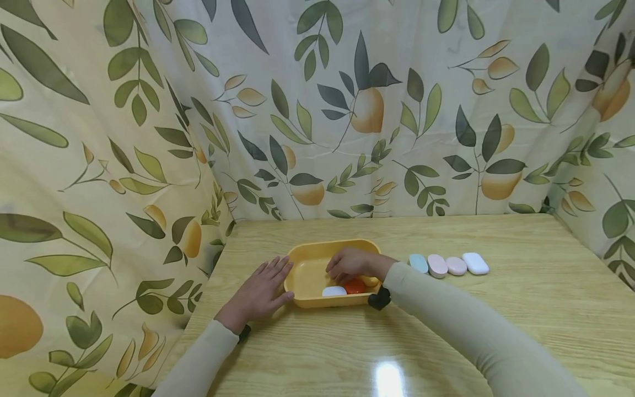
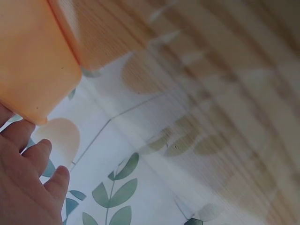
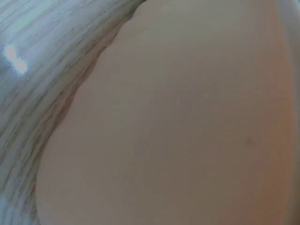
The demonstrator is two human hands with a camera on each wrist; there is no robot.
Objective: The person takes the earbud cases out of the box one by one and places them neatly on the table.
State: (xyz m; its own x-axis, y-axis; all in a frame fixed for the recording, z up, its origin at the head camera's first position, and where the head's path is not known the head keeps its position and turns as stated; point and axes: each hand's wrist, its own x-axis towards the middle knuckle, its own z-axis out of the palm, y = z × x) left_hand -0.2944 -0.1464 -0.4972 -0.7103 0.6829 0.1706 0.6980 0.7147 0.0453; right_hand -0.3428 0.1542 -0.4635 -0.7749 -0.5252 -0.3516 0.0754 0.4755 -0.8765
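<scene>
A shallow yellow plastic tray [image 1: 303, 273] lies on the table. My left hand [image 1: 260, 292], its fingers extended, touches the tray's left end; the left wrist view shows the fingers [image 2: 21, 133] by the orange-looking tray wall [image 2: 37, 56]. Inside the tray is my right hand [image 1: 349, 263], fingers bent downward over its right half. Whether they hold something is hidden. Beneath and beside that hand lie a white soap-like bar [image 1: 334, 291], a glossy red piece [image 1: 355, 286] and a yellow piece [image 1: 370, 280]. Skin [image 3: 164, 117] fills most of the right wrist view.
Right of the tray, a row of soap-like bars stands on the wooden table [image 1: 307, 347]: a light blue one [image 1: 418, 263], a pink one [image 1: 437, 266], a smaller pink one [image 1: 456, 266] and a white one [image 1: 475, 263]. A leaf-patterned curtain [image 1: 347, 160] borders the table's back.
</scene>
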